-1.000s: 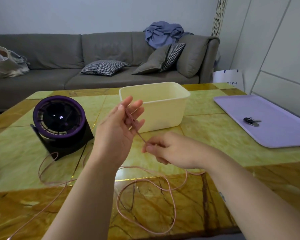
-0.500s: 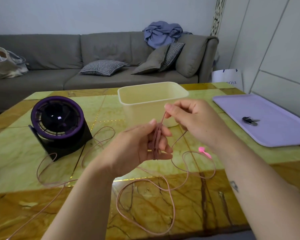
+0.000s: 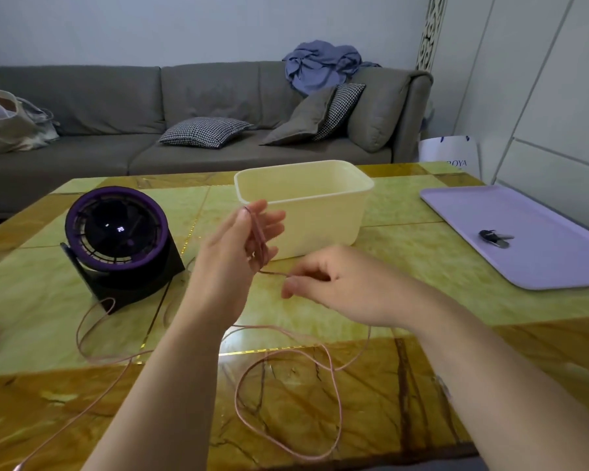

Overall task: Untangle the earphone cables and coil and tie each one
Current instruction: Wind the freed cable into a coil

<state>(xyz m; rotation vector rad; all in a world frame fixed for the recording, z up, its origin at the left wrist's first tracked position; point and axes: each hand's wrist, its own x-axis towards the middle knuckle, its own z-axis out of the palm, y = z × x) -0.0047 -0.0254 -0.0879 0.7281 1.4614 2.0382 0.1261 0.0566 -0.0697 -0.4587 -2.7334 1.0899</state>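
Half a second ago our right hand (image 3: 334, 283) was up by the rim of the cream plastic tub (image 3: 320, 226), carrying the strand over the top of the left fingers. Now it has dropped low, to the right of the left hand (image 3: 232, 253). It pinches the pink earphone cable (image 3: 259, 236) between thumb and forefinger, drawing a short taut run from the foot of the coil.

The left hand has straightened again: its fingers stand upright and spread, with the turns of cable running lengthwise along them (whether the thumb pins them we cannot tell). We judge that one more turn has gone on.

The rest of the cable lies in loose loops on the marble table (image 3: 439, 300), one loop just in front of the purple desk fan (image 3: 116, 229), another near us. Much remains to be wound, and the tie is not yet begun.
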